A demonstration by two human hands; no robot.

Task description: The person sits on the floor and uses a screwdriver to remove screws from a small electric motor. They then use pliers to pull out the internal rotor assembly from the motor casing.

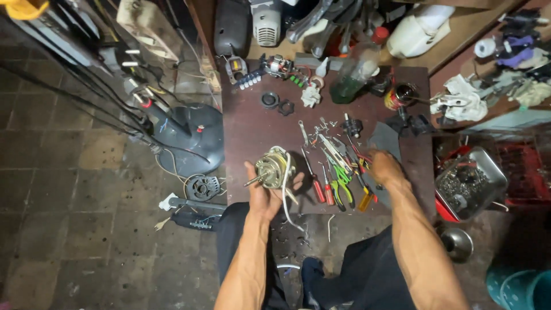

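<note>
My left hand (265, 192) holds a small brass-coloured electric motor (273, 168) with a shaft sticking out to the left and white wires (285, 195) hanging from it, just above the near edge of a dark brown table (252, 123). My right hand (386, 167) reaches into a pile of hand tools (338, 169) on the table: screwdrivers with red handles, green-handled pliers, a yellow-handled tool. Its fingers are blurred and lie on the tools; whether they grip one I cannot tell.
A green-tinted plastic bottle (351, 77), a small can (397, 96), white rags (462, 99) and another motor part (279, 65) sit at the table's far side. A fan base (192, 138) with cables lies on the tiled floor at left. A metal tray of screws (470, 182) stands at right.
</note>
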